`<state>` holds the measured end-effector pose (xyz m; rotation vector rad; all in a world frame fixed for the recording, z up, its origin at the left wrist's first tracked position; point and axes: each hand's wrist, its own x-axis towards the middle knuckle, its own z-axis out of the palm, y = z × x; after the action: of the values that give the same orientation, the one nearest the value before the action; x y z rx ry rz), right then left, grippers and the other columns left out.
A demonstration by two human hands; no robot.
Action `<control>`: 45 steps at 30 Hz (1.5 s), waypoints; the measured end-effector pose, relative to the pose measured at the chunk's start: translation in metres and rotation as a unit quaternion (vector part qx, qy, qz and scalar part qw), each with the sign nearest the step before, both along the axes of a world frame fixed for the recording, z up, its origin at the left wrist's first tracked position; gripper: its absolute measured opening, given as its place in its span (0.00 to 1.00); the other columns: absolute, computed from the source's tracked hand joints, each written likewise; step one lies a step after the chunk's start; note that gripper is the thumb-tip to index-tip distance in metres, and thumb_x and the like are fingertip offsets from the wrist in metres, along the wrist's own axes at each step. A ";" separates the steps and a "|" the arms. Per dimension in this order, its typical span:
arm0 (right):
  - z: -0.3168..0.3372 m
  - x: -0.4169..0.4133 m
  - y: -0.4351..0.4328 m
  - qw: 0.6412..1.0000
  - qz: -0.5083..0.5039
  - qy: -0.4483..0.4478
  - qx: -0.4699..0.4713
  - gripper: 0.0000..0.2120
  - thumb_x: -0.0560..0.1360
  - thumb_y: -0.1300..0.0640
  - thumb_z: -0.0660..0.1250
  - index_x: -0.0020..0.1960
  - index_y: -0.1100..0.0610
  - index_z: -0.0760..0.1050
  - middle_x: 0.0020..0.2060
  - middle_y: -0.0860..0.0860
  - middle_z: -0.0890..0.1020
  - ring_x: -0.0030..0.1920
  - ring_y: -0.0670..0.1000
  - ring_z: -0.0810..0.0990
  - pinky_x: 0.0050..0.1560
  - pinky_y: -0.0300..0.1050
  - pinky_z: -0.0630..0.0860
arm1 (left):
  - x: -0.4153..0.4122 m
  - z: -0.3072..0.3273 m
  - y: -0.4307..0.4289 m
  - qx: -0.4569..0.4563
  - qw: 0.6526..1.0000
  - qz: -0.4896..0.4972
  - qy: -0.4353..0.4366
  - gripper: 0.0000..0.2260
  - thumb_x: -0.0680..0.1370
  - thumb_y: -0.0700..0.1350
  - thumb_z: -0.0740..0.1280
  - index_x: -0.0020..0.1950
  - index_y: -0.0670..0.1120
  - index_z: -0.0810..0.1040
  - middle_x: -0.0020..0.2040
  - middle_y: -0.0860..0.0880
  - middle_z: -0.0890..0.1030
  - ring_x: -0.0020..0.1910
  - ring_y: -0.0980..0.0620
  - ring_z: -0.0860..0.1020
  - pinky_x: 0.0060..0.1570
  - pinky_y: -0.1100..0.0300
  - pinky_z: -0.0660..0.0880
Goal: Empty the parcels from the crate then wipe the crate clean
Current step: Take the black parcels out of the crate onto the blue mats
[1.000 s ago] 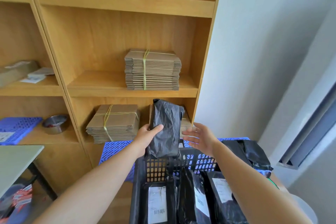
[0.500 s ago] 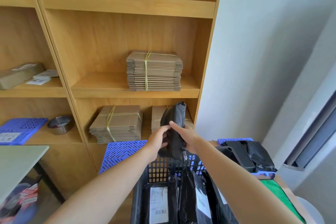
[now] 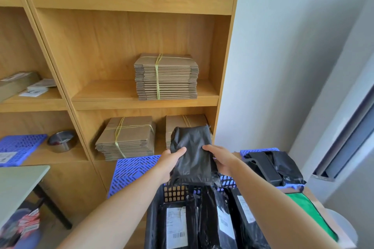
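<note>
Black parcel [image 3: 191, 151] gripped by both hands above the far end of the crate [image 3: 174, 193].
Left hand [image 3: 171, 162] and right hand [image 3: 221, 160] clamp its side edges, thumbs on the front; the fingers behind are hidden. More labelled parcels [image 3: 176, 226] stand inside the crate, whose near part is cut off by the frame edge; label print is too blurred to read.

Wooden shelving unit [image 3: 129, 2], pale grey wall [image 3: 287, 50] — window frame [image 3: 348, 137] at right
</note>
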<state>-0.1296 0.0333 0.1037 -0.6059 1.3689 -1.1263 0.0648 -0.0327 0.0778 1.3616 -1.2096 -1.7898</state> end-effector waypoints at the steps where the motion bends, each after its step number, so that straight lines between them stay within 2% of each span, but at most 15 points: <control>1: -0.002 -0.002 0.001 1.000 -0.003 0.004 0.001 0.14 0.76 0.53 0.71 0.59 0.59 0.79 0.49 0.56 0.86 0.52 0.57 0.84 0.56 0.56 0.80 | -0.003 -0.007 -0.004 0.001 1.000 0.010 0.002 0.30 0.64 0.62 0.79 0.59 0.48 0.77 0.55 0.44 0.85 0.53 0.42 0.84 0.57 0.41 0.80; 5: -0.016 -0.013 0.006 0.998 -0.045 0.044 0.026 0.14 0.77 0.53 0.70 0.58 0.61 0.79 0.50 0.58 0.86 0.49 0.57 0.86 0.49 0.54 0.83 | -0.020 -0.010 -0.003 0.009 1.000 0.003 0.003 0.23 0.69 0.55 0.78 0.59 0.47 0.78 0.55 0.44 0.84 0.53 0.42 0.84 0.58 0.42 0.79; 11: -0.046 -0.042 0.040 0.984 -0.159 0.065 0.040 0.11 0.78 0.58 0.67 0.55 0.63 0.81 0.49 0.61 0.85 0.48 0.62 0.85 0.49 0.61 0.82 | -0.062 -0.039 0.005 0.029 0.996 -0.079 -0.005 0.12 0.75 0.50 0.76 0.55 0.48 0.80 0.53 0.47 0.86 0.55 0.43 0.83 0.63 0.43 0.77; 16: -0.056 -0.079 0.088 0.968 -0.237 0.073 0.050 0.10 0.76 0.59 0.67 0.52 0.65 0.81 0.48 0.64 0.84 0.48 0.65 0.84 0.47 0.64 0.81 | -0.116 -0.046 0.026 0.029 0.986 -0.161 -0.019 0.16 0.72 0.51 0.76 0.56 0.47 0.81 0.53 0.48 0.86 0.56 0.45 0.82 0.66 0.44 0.73; 17: -0.058 -0.089 0.102 0.964 -0.252 0.074 0.050 0.10 0.76 0.60 0.67 0.51 0.66 0.81 0.47 0.64 0.84 0.47 0.64 0.84 0.47 0.64 0.81 | -0.130 -0.046 0.036 0.025 0.984 -0.176 -0.024 0.14 0.73 0.51 0.76 0.54 0.46 0.80 0.52 0.47 0.85 0.55 0.46 0.82 0.64 0.48 0.74; 20: -0.055 -0.118 0.139 0.955 -0.278 0.086 0.055 0.08 0.77 0.61 0.67 0.49 0.65 0.81 0.40 0.60 0.83 0.39 0.58 0.83 0.42 0.53 0.84 | -0.171 -0.042 0.068 0.021 0.979 -0.197 -0.040 0.06 0.78 0.47 0.72 0.49 0.45 0.80 0.48 0.45 0.84 0.44 0.47 0.81 0.41 0.57 0.75; 21: -0.053 -0.131 0.153 0.952 -0.286 0.091 0.057 0.07 0.77 0.61 0.66 0.47 0.63 0.81 0.39 0.58 0.83 0.38 0.57 0.83 0.41 0.51 0.84 | -0.187 -0.043 0.079 0.020 0.977 -0.206 -0.045 0.05 0.79 0.46 0.71 0.49 0.45 0.80 0.48 0.44 0.84 0.41 0.47 0.81 0.37 0.58 0.73; 23: -0.051 -0.159 0.179 0.949 -0.294 0.097 0.063 0.06 0.77 0.61 0.66 0.45 0.61 0.82 0.40 0.58 0.84 0.40 0.57 0.83 0.48 0.56 0.83 | -0.218 -0.045 0.101 0.013 0.976 -0.213 -0.042 0.08 0.78 0.47 0.72 0.53 0.44 0.80 0.49 0.44 0.84 0.43 0.45 0.82 0.40 0.56 0.77; 25: -0.048 -0.188 0.202 0.947 -0.299 0.093 0.072 0.06 0.77 0.61 0.67 0.43 0.59 0.81 0.40 0.57 0.84 0.42 0.59 0.83 0.52 0.61 0.81 | -0.249 -0.046 0.123 0.009 0.976 -0.214 -0.040 0.16 0.75 0.50 0.73 0.59 0.43 0.80 0.52 0.44 0.85 0.50 0.43 0.83 0.51 0.49 0.80; 26: -0.047 -0.203 0.214 0.946 -0.299 0.096 0.076 0.06 0.77 0.61 0.66 0.43 0.59 0.81 0.39 0.57 0.84 0.42 0.59 0.83 0.52 0.60 0.81 | -0.265 -0.044 0.135 0.006 0.976 -0.214 -0.047 0.17 0.75 0.51 0.74 0.59 0.43 0.80 0.53 0.44 0.85 0.51 0.43 0.84 0.53 0.48 0.79; 29: -0.042 -0.250 0.253 0.944 -0.301 0.106 0.081 0.06 0.78 0.60 0.65 0.48 0.59 0.81 0.40 0.56 0.83 0.41 0.57 0.83 0.51 0.57 0.82 | -0.317 -0.040 0.177 -0.015 0.976 -0.211 -0.048 0.10 0.77 0.48 0.73 0.52 0.42 0.81 0.49 0.43 0.85 0.48 0.43 0.84 0.52 0.50 0.79; 32: -0.046 -0.301 0.295 0.940 -0.315 0.107 0.079 0.07 0.77 0.59 0.66 0.49 0.60 0.82 0.45 0.58 0.85 0.46 0.59 0.84 0.54 0.57 0.81 | -0.370 -0.046 0.212 -0.021 0.977 -0.208 -0.044 0.19 0.71 0.51 0.76 0.53 0.39 0.81 0.49 0.42 0.86 0.50 0.42 0.84 0.59 0.43 0.79; 36: -0.049 -0.358 0.344 0.938 -0.324 0.093 0.082 0.09 0.77 0.59 0.66 0.54 0.60 0.82 0.48 0.58 0.85 0.50 0.60 0.84 0.53 0.58 0.81 | -0.433 -0.056 0.249 -0.025 0.973 -0.225 -0.047 0.24 0.67 0.51 0.76 0.55 0.36 0.81 0.49 0.42 0.86 0.50 0.41 0.85 0.60 0.42 0.79; 42: -0.054 -0.428 0.379 0.933 -0.343 0.077 0.073 0.08 0.78 0.58 0.66 0.53 0.60 0.82 0.48 0.58 0.85 0.49 0.60 0.85 0.53 0.59 0.81 | -0.503 -0.048 0.288 -0.004 0.966 -0.252 -0.056 0.16 0.75 0.48 0.74 0.57 0.38 0.78 0.52 0.41 0.85 0.51 0.41 0.84 0.59 0.43 0.78; 45: -0.061 -0.462 0.382 0.932 -0.350 0.069 0.065 0.08 0.77 0.60 0.66 0.50 0.60 0.83 0.48 0.59 0.85 0.50 0.61 0.84 0.54 0.60 0.81 | -0.541 -0.053 0.290 -0.003 0.966 -0.252 -0.062 0.16 0.75 0.48 0.74 0.55 0.39 0.78 0.52 0.41 0.85 0.51 0.41 0.83 0.53 0.48 0.78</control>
<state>-0.5911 0.4154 0.0427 -0.0800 1.8366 -1.5543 -0.4758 0.2571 0.0245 1.2519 -1.7494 -2.0522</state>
